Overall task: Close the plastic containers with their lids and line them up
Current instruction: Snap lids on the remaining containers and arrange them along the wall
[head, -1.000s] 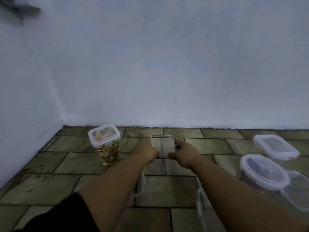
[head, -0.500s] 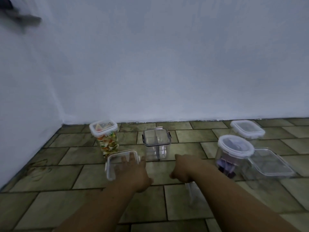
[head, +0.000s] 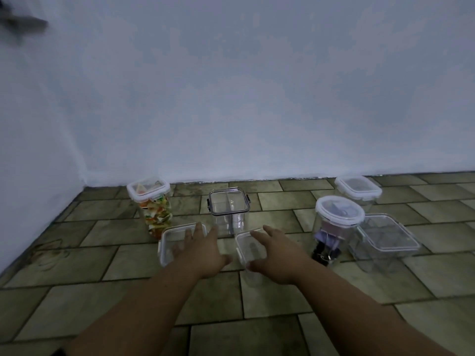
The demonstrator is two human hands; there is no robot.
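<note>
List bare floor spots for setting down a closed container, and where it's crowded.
Free: the floor between the dark-rimmed box and the round-lid jar; also left of the colourful jar, up to the wall. Crowded: on the right, where round-lid jar, back box and flat box stand close together.

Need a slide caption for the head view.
Left hand over the left tub, right hand over the right tub, on a tiled floor.
</note>
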